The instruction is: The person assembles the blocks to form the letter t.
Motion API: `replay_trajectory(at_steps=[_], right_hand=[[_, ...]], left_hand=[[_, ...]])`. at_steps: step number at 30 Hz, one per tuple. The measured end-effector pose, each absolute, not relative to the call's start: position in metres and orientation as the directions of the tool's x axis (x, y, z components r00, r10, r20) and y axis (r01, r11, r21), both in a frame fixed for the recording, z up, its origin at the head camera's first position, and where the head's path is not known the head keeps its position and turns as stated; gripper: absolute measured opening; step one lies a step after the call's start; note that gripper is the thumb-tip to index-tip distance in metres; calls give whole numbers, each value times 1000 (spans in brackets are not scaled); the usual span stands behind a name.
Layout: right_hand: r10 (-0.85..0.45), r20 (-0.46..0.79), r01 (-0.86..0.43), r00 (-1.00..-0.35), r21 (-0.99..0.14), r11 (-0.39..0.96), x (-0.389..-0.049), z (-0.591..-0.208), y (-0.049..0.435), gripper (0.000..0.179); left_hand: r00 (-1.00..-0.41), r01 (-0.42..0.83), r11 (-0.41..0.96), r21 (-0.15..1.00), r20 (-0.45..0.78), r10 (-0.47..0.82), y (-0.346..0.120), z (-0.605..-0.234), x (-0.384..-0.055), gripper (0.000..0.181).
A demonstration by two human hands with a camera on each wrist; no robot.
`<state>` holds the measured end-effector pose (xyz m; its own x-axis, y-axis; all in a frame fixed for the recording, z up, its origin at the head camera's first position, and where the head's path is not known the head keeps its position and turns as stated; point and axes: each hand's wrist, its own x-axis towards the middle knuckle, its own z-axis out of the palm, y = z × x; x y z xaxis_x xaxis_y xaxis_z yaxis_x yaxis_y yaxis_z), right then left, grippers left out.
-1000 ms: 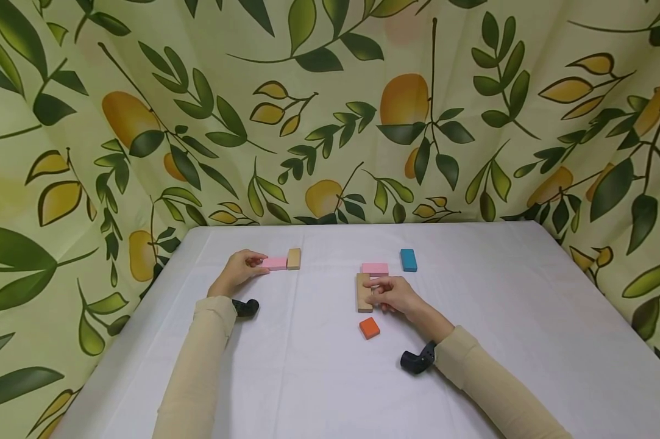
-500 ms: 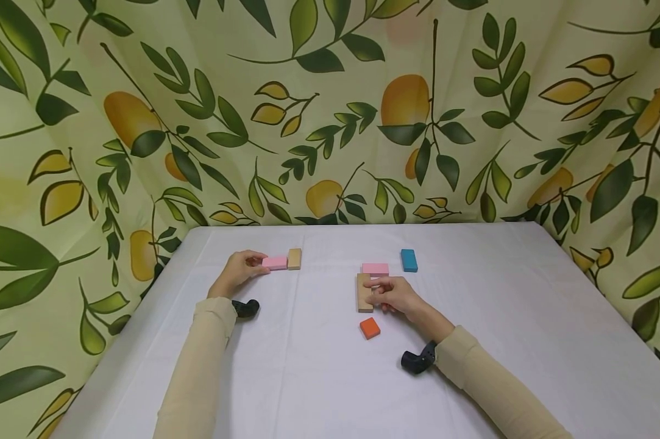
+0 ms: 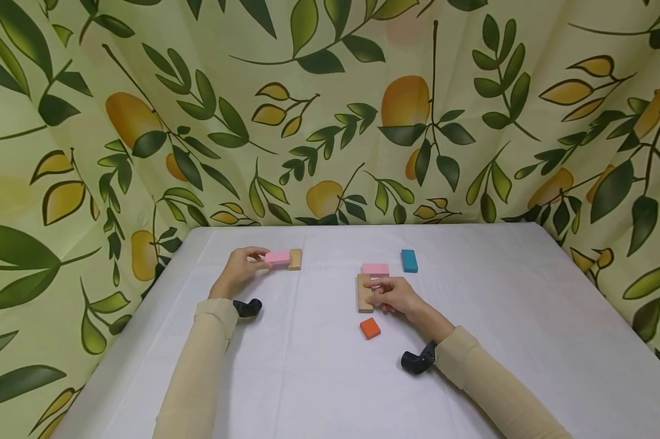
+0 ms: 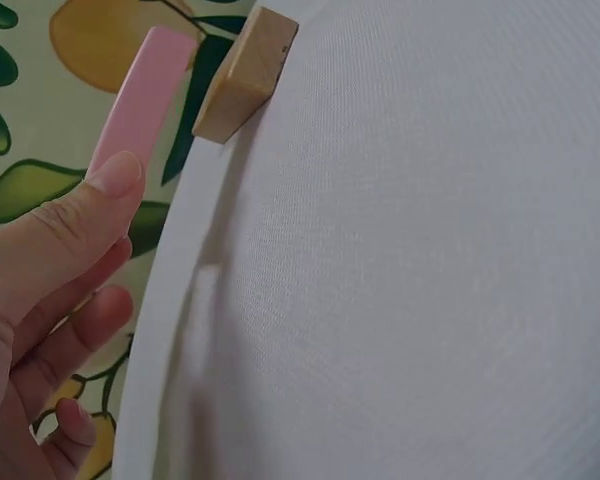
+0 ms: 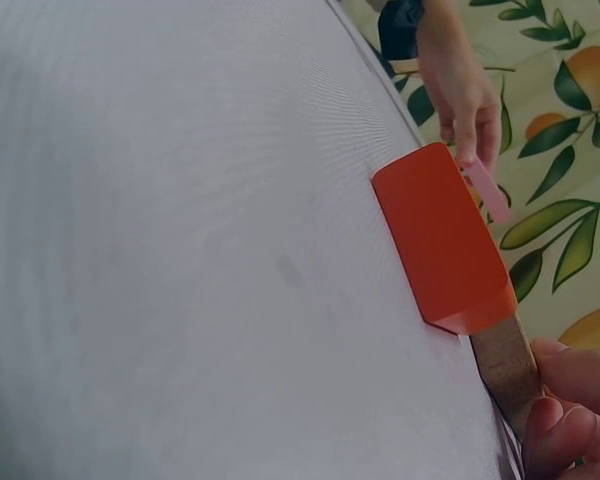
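Observation:
A pink block (image 3: 277,258) is pinched between the thumb and fingers of my left hand (image 3: 237,269). In the left wrist view the pink block (image 4: 145,100) is held up off the cloth beside a small wooden block (image 4: 248,75). The head view shows its end overlapping that wooden block (image 3: 295,260). My right hand (image 3: 398,296) lies beside a longer wooden block (image 3: 364,302), its thumb and index fingertips at the block's upper right edge. Just nearer than this block lies an orange block (image 3: 370,328), large in the right wrist view.
A second pink block (image 3: 375,269) lies behind the longer wooden block. A blue block (image 3: 409,261) is farther right. White cloth (image 3: 319,372) covers the table, and a leaf-and-fruit patterned curtain (image 3: 351,152) hangs around its back and sides.
My left hand has raised the pink block from the cloth and shifted it slightly right, so it now overlaps the small wooden block in the head view. The right hand has stayed still.

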<state>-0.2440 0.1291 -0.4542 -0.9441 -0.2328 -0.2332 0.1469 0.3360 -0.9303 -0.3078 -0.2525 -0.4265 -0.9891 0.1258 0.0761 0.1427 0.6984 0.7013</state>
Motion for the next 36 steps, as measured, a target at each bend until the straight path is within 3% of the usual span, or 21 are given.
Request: replay_trajectory(at_steps=[8,21,36], right_hand=[[-247,-224,136,-943,-935,328,-245,-456,130,44],[-252,-219,131,-943,-936,326,-244,-455,131,43],[-261,-216,127,-941,-939,320,-244,-455,131,41]], left_hand=[[-989,144,684,715,86,119,-248,-429,-307,43],[-967,254,686,681,196,164,-235,-418,-300,41],[-964,267,680,683,195,182,-220,-415,-294,37]])
